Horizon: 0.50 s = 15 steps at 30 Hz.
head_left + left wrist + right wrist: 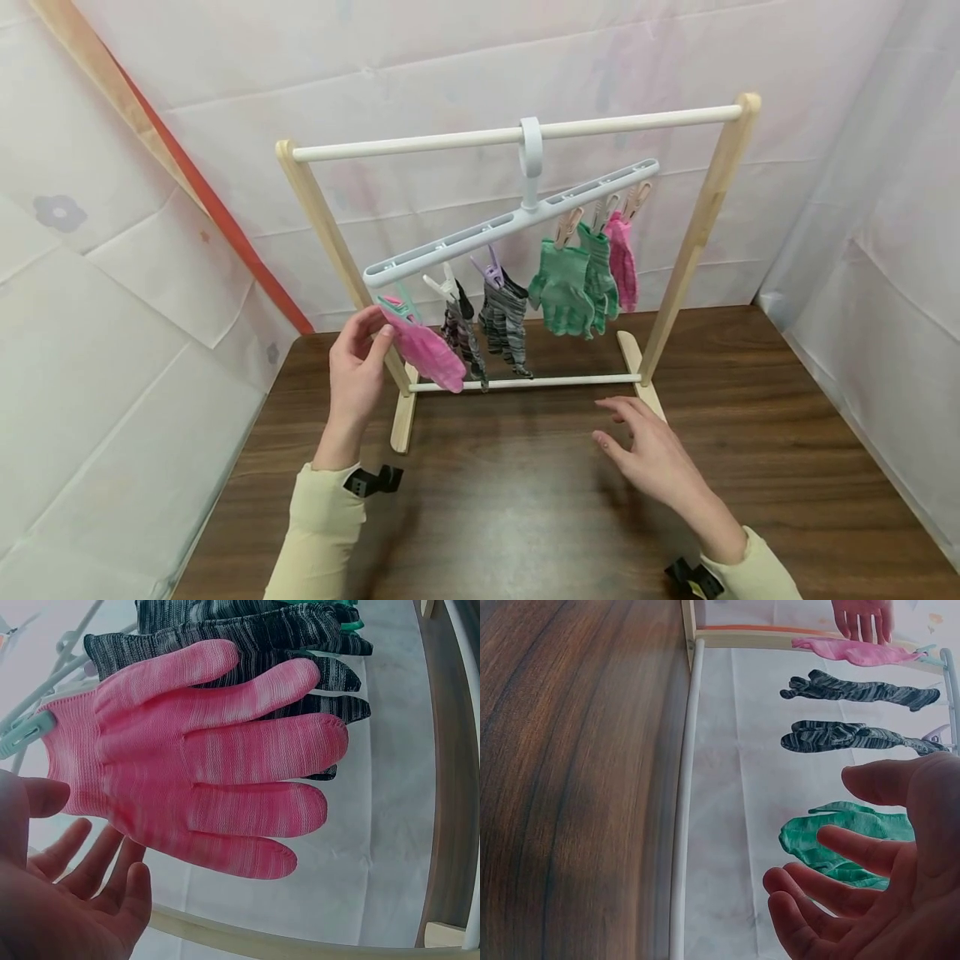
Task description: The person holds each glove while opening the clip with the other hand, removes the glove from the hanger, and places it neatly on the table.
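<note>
My left hand [356, 367] is beside the cuff of a pink knit glove [427, 354], which a mint clothespin [28, 733] holds at the low left end of a tilted pale-blue hanger [450, 246]. Its fingers are loosely bent, not curled round the glove; whether the thumb touches the cuff I cannot tell. My right hand [652, 454] hovers over the table with relaxed fingers and holds nothing. Two black-and-grey gloves [504, 321] hang from white and purple clothespins. Toward the raised end, green gloves [566, 287] and another pink glove [622, 262] hang from beige clothespins.
The hanger hooks over the white top rod [412, 143] of a wooden stand [697, 242]. A lower white rod [562, 382] joins its feet on the brown wooden table [517, 517]. Pale printed sheets [150, 400] enclose the back and sides.
</note>
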Available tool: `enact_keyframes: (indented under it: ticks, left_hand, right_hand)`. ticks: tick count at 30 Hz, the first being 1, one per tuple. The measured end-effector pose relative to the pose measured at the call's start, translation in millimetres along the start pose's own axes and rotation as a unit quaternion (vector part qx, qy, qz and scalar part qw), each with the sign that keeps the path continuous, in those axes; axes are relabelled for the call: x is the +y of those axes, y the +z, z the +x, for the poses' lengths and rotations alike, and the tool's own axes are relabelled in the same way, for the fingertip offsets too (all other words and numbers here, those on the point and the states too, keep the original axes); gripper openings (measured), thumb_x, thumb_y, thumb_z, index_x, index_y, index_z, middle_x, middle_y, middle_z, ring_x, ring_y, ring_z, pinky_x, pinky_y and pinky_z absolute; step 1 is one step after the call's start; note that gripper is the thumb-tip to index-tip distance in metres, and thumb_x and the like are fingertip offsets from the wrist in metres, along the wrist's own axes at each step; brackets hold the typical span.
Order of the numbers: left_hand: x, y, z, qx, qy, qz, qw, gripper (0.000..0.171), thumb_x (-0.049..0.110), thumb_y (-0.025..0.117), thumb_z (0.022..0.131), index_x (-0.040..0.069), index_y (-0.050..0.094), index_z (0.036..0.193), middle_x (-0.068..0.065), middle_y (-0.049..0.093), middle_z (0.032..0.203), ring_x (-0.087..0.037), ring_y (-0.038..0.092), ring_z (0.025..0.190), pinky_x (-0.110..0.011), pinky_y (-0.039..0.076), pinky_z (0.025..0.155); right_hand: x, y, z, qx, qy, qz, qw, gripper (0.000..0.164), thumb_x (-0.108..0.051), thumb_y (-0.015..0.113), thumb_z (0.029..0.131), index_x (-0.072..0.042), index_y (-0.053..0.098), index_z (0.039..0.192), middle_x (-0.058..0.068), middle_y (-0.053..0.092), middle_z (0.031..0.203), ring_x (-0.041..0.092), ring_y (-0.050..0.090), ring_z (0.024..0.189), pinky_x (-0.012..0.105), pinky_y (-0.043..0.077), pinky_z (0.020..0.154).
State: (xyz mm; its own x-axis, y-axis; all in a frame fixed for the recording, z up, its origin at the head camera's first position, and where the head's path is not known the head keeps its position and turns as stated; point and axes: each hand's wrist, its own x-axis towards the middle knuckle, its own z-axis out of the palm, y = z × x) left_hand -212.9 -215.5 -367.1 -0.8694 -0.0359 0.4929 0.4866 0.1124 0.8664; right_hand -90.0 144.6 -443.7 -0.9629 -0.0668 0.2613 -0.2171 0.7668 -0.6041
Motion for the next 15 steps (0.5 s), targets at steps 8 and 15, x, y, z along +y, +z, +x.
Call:
enact_keyframes:
  ticks: [8,15]
  left_hand:
    - [-4.0,-5.5,-0.2,0.007,0.002,-0.017,0.9998,0.027,0.001,0.062,0.097,-0.003,0.062,0.123,-0.005,0.067,0.109,-0.017,0.063,0.102,-0.024,0.050,0.085]
    - [-6.2,-5.8,9.4,-0.019,0.047,-0.057,0.9971,0.024,-0.005,0.062,0.095,-0.009,0.061,0.118,-0.005,0.068,0.101,-0.016,0.063,0.094,-0.023,0.050,0.080]
  right_hand:
    - [-5.2,11.9,-0.3,0.014,-0.002,0.007,1.000,0.037,-0.021,0.074,0.091,-0.011,0.064,0.125,0.008,0.062,0.119,0.021,0.062,0.101,0.043,0.050,0.079]
    - [-9.8,15.5,3.9,0.034,0.006,0.007,0.999,0.037,-0.018,0.074,0.091,-0.010,0.064,0.125,0.007,0.061,0.120,0.024,0.063,0.101,0.044,0.051,0.079]
